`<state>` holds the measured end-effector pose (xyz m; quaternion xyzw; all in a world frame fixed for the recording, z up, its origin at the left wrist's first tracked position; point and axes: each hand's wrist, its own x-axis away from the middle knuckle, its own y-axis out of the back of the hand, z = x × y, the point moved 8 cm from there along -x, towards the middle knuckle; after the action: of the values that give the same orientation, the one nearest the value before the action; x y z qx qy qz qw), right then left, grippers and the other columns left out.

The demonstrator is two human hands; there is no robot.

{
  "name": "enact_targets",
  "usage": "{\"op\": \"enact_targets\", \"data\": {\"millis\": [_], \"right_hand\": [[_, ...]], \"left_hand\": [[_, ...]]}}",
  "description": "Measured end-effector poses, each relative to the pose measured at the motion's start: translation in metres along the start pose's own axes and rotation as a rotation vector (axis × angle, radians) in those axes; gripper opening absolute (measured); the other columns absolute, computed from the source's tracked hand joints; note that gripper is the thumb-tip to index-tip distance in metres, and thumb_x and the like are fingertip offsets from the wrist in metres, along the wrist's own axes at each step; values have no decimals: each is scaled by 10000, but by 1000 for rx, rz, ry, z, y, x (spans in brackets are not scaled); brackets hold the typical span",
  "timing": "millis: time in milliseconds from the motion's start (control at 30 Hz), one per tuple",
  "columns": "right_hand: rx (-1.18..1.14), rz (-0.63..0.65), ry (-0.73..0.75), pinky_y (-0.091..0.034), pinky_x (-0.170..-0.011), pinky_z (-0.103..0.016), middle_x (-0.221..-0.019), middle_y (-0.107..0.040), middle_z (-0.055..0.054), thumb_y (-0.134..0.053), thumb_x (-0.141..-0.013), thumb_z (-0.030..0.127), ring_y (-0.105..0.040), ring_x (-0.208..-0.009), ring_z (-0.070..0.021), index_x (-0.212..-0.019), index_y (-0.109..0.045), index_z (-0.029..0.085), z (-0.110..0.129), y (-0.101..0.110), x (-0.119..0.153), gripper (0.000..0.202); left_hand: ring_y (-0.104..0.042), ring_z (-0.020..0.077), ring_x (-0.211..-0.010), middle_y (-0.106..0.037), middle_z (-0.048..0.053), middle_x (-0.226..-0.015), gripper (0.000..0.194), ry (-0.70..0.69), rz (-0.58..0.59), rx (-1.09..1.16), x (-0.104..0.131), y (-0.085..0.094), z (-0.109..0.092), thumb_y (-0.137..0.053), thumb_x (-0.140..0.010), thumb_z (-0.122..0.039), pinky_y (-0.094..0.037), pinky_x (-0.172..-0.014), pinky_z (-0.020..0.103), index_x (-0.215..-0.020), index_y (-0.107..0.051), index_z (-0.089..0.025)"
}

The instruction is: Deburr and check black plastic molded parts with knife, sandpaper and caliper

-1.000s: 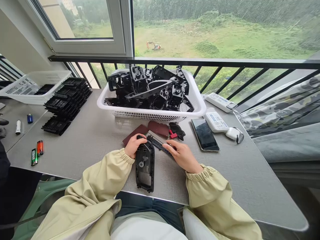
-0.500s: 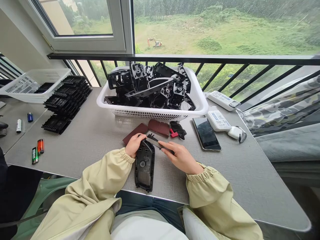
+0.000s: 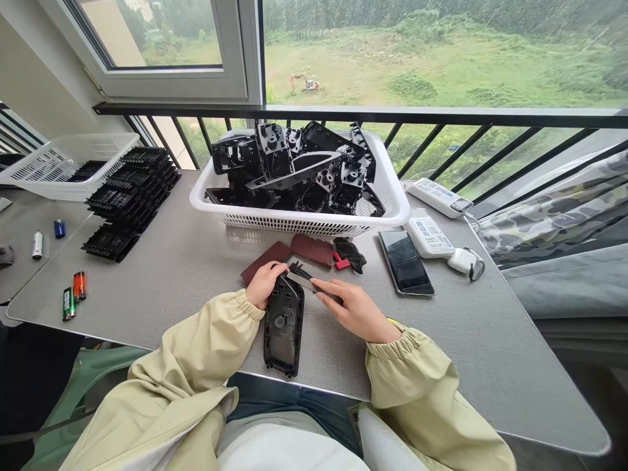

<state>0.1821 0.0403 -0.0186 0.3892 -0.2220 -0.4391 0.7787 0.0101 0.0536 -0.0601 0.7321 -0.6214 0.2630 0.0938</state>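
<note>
A black plastic housing [image 3: 283,327] lies on the grey table, its long side pointing toward me. My left hand [image 3: 263,285] grips its upper left corner. My right hand [image 3: 357,310] is closed round the dark handle of a flat metal blade [image 3: 301,280], whose far end rests at the housing's top edge, close to my left fingertips. Just behind the blade lies a small black piece, partly covered. Dark red sandpaper pieces [image 3: 312,250] lie beyond my hands, beside a black cloth-like item [image 3: 349,254] and a small red block [image 3: 341,262].
A white basket [image 3: 299,221] of black plastic parts stands behind my hands. Stacked black parts [image 3: 128,199], another white basket [image 3: 59,186] and batteries [image 3: 79,286] are on the left. A phone [image 3: 405,263] and white devices [image 3: 428,234] lie right.
Both hands keep nearly the same place and hold. At the far left edge, a dark shape by the batteries has shifted slightly.
</note>
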Motion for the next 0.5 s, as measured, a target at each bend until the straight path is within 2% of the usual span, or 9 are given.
{"op": "enact_targets", "data": {"millis": [200, 500], "right_hand": [[-29, 51, 5, -531, -812, -358, -1057, -724, -80, -440, -930, 325, -674, -919, -230, -1240, -640, 224, -1, 0, 1, 382], [-24, -47, 8, -536, -739, -339, -945, -725, -81, -447, -930, 326, -670, -808, -212, -1247, -636, 226, 3, 3, 0, 382]], "left_hand": [[-499, 100, -523, -549, -31, -545, 146, -2, 9, 5, -1, 0, 1, -662, -622, -303, -384, -522, 219, -586, -599, -176], [-487, 97, -508, -532, -39, -537, 167, 5, 19, 19, 0, 0, 0, -675, -634, -314, -379, -532, 229, -588, -593, -176]]}}
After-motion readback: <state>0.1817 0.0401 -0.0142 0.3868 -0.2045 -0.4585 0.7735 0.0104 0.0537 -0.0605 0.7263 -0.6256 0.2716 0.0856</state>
